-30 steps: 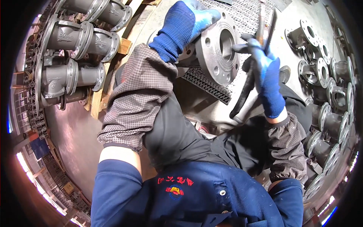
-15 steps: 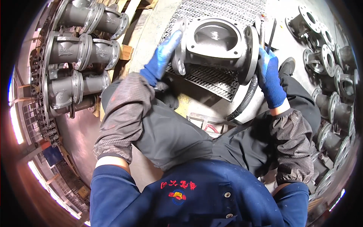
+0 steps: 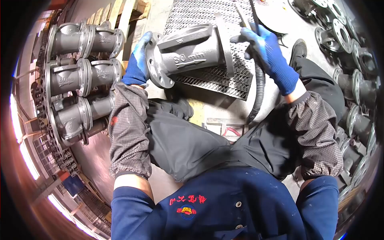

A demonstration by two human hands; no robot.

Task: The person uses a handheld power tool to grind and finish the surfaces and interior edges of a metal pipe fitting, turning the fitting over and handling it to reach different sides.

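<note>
- While stacked grey flanged valves [image 3: 78,76] sit on a wooden pallet [image 3: 124,16] at far left, they're well apart from the work.
- Left hand [image 3: 139,60], blue glove, clamped on round flange of grey valve body [image 3: 192,50]; body lies tilted on metal mesh grating [image 3: 224,80], between both hands.
- Right hand [image 3: 270,56] wrapped round a thin tool w/ black hose [image 3: 260,88], tip at body's right end.
- Step, prob.: steadying casting for cleaning/blowing out. Next needs firm left grip and the tip aimed into the opening.
- More valves [image 3: 352,44] far right.

We see a grey concrete floor [image 3: 100,160], a wooden pallet [image 3: 132,16] left of the mesh grate [image 3: 192,12].
</note>
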